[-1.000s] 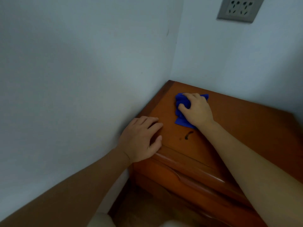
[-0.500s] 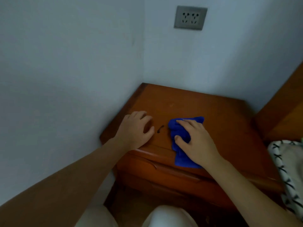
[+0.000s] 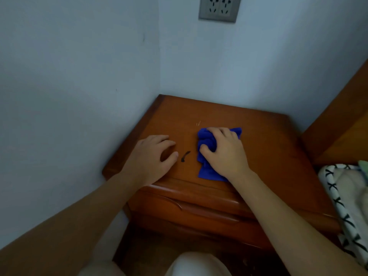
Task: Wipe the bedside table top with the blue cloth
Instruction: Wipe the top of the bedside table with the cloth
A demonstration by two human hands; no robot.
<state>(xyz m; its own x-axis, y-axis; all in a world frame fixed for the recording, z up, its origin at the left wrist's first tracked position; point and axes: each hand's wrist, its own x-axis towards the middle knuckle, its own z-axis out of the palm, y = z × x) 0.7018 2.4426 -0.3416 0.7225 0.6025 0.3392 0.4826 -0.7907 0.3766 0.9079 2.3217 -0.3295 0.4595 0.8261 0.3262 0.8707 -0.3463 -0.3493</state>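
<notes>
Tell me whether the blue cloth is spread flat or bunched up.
Bunched: the blue cloth shows crumpled folds under the right hand.

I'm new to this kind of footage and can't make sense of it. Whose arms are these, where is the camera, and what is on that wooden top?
There is no machine here: a person wears a wide-angle camera on the head, looking forward and down, so you see their own two bare arms. There is just this one view.

The wooden surface is a bedside table set in a corner between two walls, with a socket above. The right hand presses a bunched blue cloth onto the top. The left hand rests flat near the table's front left edge, holding nothing. Between the hands is a small dark mark on the wood. At the right edge, patterned bedding shows.
</notes>
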